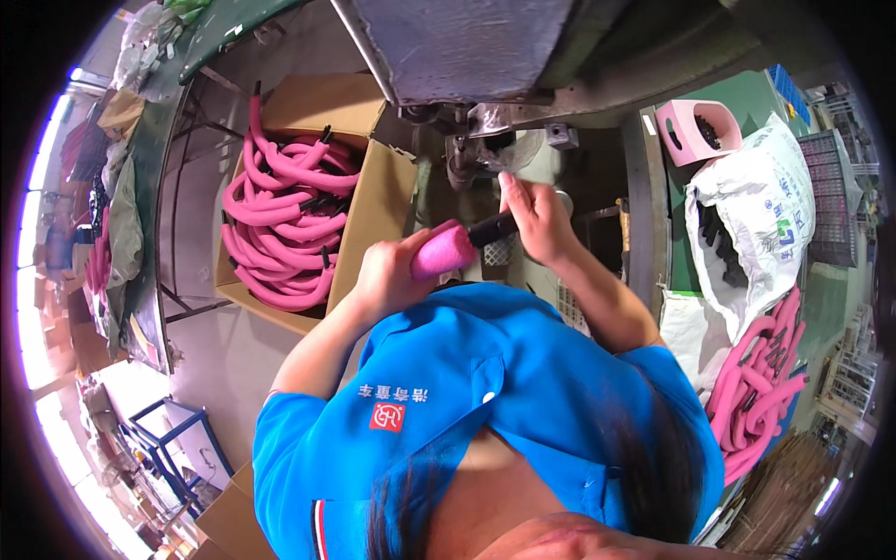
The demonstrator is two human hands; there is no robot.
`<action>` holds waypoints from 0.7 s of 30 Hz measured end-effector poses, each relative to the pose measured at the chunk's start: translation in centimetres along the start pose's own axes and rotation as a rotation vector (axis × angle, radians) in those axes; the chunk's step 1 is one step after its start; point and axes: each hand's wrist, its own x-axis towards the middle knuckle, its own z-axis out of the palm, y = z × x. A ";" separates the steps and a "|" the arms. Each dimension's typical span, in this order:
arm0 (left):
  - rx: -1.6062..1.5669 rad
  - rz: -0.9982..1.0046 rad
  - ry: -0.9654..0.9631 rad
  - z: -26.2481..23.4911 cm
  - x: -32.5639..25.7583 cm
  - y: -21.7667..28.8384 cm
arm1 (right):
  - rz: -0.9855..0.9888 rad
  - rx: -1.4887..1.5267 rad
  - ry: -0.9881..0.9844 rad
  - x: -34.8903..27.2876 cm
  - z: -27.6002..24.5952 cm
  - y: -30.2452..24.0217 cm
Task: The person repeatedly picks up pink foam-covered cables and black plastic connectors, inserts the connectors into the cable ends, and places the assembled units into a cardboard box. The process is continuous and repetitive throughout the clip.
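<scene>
A workshop floor (201, 341) surrounds the work position. A grey metal machine housing (457, 47) stands directly ahead, with a metal fixture (495, 140) beneath it. The workpiece, a pink foam-covered tube (443, 250), is located in front of the person's chest, below the fixture and apart from it. Left hand (385, 273): the grip is closed around the pink tube. Right hand (541, 224): the grip is closed on the black sleeve (492, 230) projecting from the tube; the thumb is extended upward. The sleeve's far end is hidden by this hand. At left, an open cardboard box (387, 196) contains curved pink tubes (294, 219) with black ends. At right, a green bench (681, 261) carries a pink container (674, 131) and an open white sack (770, 201) containing black pieces (719, 250). A second pile of pink tubes (754, 397) lies beside the sack.
</scene>
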 end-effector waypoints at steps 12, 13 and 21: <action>0.098 -0.068 -0.031 -4.8 7.8 -2.9 | -0.177 -0.594 0.319 9.3 1.4 4.9; 0.092 -0.053 -0.027 -5.0 8.2 -3.0 | -0.196 -0.699 0.294 10.1 1.2 4.4; -0.083 -0.081 -0.070 -5.4 8.7 -3.8 | 0.103 -0.180 0.124 10.3 1.3 0.3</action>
